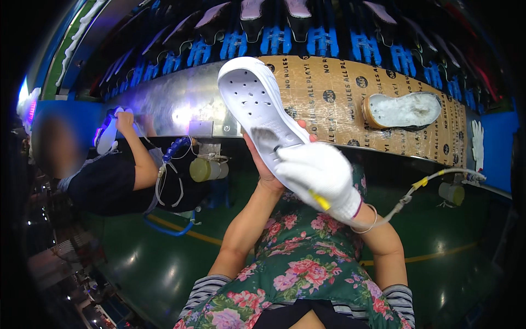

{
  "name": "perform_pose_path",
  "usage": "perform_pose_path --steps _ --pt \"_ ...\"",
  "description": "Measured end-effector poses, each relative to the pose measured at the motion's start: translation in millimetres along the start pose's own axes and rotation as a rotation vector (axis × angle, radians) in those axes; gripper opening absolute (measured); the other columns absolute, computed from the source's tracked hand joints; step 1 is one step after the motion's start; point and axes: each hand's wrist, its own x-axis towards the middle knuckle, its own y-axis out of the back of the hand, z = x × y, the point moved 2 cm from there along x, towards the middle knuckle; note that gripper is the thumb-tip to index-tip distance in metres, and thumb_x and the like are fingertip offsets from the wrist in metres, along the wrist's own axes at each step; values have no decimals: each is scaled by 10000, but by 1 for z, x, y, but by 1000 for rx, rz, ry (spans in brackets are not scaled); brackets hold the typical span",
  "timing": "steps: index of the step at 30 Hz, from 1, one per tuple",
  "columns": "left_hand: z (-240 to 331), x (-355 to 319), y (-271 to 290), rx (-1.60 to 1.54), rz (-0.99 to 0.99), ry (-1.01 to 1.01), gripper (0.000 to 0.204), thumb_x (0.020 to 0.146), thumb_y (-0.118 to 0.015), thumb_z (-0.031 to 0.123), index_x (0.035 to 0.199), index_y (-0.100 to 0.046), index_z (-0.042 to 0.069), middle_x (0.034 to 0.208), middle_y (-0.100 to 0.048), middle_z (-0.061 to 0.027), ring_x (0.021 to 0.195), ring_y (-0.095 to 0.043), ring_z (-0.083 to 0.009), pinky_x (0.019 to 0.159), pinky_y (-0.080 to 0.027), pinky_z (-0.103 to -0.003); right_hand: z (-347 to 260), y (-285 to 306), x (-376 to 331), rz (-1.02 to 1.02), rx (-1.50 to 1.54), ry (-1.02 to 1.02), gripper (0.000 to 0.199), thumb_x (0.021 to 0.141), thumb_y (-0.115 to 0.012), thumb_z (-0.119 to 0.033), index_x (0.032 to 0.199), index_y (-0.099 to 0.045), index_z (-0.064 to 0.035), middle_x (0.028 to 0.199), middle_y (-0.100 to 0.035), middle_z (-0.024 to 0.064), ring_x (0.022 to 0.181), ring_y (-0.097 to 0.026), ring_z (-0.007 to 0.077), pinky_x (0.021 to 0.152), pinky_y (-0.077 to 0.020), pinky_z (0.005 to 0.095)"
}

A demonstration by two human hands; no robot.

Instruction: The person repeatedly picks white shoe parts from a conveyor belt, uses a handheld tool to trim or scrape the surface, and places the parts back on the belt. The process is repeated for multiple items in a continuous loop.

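A long white shoe sole (246,96) with small holes near its toe stands tilted in front of me over the bench edge. My bare left hand (262,163) grips it from underneath, fingertips showing along its right side. A grey, wet-looking patch darkens the middle of the sole. My right hand (318,170), in a white knit glove, is closed over the heel end. From it a small dark tip points at the sole; the rest of this hose-fed tool is hidden by the glove. Its pale hose (392,211), with yellow tape, runs off right.
On the brown printed cardboard (323,104) covering the bench lies another sole, whitish and smeared (405,108). Behind it runs a row of blue clamps (275,39) carrying shoe parts. A white glove (478,143) hangs at right. At left, a co-worker's arm (143,164) holds a white shoe part.
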Motion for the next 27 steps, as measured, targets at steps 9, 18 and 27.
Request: perform_pose_path --steps 9,18,27 --pt "13 -2 -2 70 -21 84 1040 846 -492 921 1566 -427 173 1479 -502 -196 1196 -553 -477 896 -538 -674 8 9 -8 -86 72 34 334 709 -841 -56 1033 -776 -101 1084 -773 112 898 -750 293 785 -587 394" --pt "23 8 -4 59 -196 165 1073 833 -640 832 1611 -342 156 1513 -446 -224 1221 -546 -468 964 -528 -649 9 14 -10 -152 211 -50 330 721 -832 -26 1033 -779 -120 1081 -776 90 904 -748 299 793 -587 388" --pt "32 26 -22 90 -323 371 1148 761 -806 742 1556 -361 45 1415 -482 -253 1113 -570 -406 758 -549 -456 2 14 -8 -93 224 -129 266 739 -856 -24 989 -790 -88 1028 -791 100 917 -750 280 776 -586 367"
